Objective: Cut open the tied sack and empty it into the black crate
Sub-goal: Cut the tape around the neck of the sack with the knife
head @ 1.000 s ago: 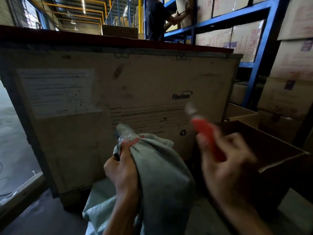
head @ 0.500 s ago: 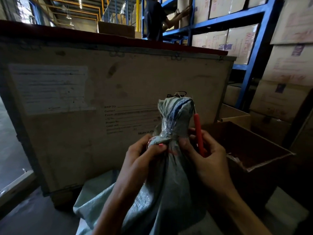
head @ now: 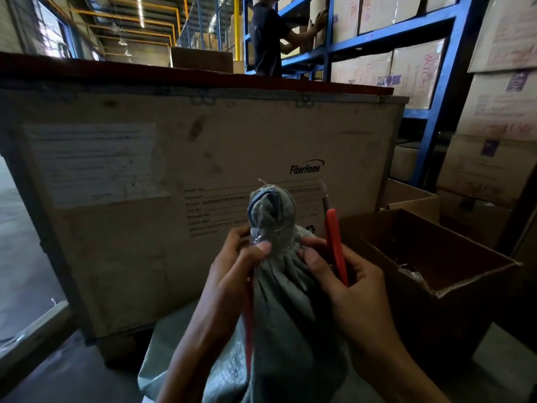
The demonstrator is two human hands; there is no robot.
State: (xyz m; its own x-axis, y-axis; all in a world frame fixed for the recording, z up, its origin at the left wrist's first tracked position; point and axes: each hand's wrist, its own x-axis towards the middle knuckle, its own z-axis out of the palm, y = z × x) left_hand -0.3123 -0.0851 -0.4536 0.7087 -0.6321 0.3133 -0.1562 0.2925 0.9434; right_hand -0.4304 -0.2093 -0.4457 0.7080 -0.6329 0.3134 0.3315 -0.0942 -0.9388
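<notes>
In the head view, the big plywood crate (head: pixel 203 199) filling the middle of the frame bears the printed name "FiberHome", with lines below it reading "SHIP TO", "Contact", "From", "Project No" and "CASE NO"; a pale paper label (head: pixel 93 164) at its left is too faint to read. One grey woven sack (head: pixel 279 309) stands at lower centre, its bunched neck upright and wrapped in clear tape. The left hand (head: pixel 232 274) pinches that neck with thumb and fingers; the right hand (head: pixel 345 286) pinches its other side while holding one red-handled knife (head: pixel 335 245), blade pointing up just beside the neck. A red strip (head: pixel 248 321) hangs down the sack's left side. One open brown carton (head: pixel 430 257) sits at right, its near rim close to the right hand. Blue racking (head: pixel 436 91) with stacked boxes fills the upper right; another person (head: pixel 267 36) stands at upper centre. Open floor (head: pixel 23 257) lies at the left edge
</notes>
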